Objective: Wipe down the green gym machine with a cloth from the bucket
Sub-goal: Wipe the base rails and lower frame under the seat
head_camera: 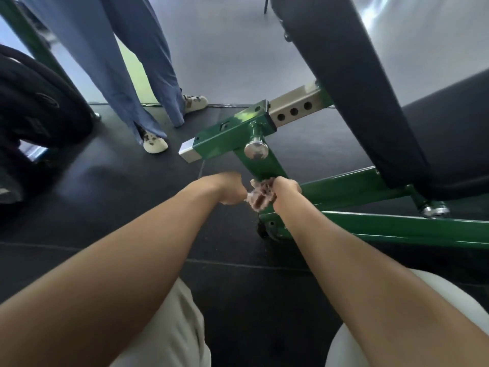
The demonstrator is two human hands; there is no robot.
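The green gym machine [230,133] stands ahead of me, a green steel frame with black pads and a chrome knob on its post. A crumpled pinkish cloth [260,194] is bunched between my two hands, right at the foot of the green post. My left hand [232,189] grips the cloth's left end with curled fingers. My right hand [287,189] grips its right end, close against the post. Most of the cloth is hidden inside my fists. No bucket is in view.
Another person in blue trousers [148,75] and pale shoes stands just beyond the frame on the left. Black weight plates [39,102] sit at the far left. A green base rail [397,229] runs right along the black floor. My knees fill the bottom edge.
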